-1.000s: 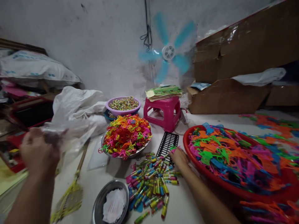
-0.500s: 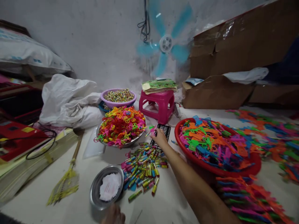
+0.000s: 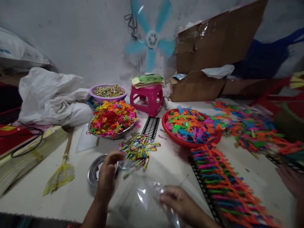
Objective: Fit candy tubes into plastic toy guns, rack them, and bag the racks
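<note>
My right hand is closed on a crumpled clear plastic bag low in the middle of the view. My left hand is raised with bent fingers in front of a metal bowl, partly covering it and the white paper inside. Clear film shows by its fingertips, but blur hides whether they grip it. Beyond the hands lies a pile of small printed tubes with coloured ends. Behind the pile is a black slotted grid.
A heaped bowl of bright plastic pieces, a red basin and a pink stool stand behind. Rows of coloured pieces fill a rack at right. Another person's hand is at the far right. A yellow swatter lies left.
My right hand has come back from the black grid and now holds the clear bag. My left hand has risen beside the metal bowl. The view has turned right.
</note>
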Action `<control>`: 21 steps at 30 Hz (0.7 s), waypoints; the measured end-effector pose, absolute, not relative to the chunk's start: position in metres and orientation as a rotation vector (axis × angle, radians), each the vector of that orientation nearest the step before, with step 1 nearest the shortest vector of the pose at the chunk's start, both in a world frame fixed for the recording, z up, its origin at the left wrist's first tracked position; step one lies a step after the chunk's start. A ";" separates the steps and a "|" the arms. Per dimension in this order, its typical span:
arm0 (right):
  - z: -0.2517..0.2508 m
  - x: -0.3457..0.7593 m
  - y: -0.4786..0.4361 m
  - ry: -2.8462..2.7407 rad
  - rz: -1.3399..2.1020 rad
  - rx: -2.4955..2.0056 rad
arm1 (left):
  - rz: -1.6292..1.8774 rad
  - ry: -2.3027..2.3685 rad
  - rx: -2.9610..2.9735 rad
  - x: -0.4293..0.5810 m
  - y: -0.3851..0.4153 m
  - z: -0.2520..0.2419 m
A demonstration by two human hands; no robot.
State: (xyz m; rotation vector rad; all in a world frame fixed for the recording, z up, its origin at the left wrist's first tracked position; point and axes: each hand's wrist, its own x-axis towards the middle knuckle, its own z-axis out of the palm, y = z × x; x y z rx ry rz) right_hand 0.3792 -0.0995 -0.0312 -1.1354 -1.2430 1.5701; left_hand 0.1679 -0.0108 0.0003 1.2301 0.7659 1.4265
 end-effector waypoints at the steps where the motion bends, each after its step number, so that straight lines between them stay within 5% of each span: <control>1: -0.029 0.385 -0.106 -1.180 1.499 -1.206 | 1.324 0.754 1.147 0.174 -0.015 -0.004; 7: -0.024 0.400 -0.119 -1.017 1.291 -1.291 | 0.455 0.671 0.978 0.196 -0.067 -0.035; 15: -0.022 0.436 -0.134 -0.802 1.030 -1.284 | 0.457 0.711 1.056 0.175 -0.084 -0.014; 21: -0.001 0.473 -0.159 -0.793 1.463 -1.133 | 0.410 1.132 1.470 0.177 -0.065 0.015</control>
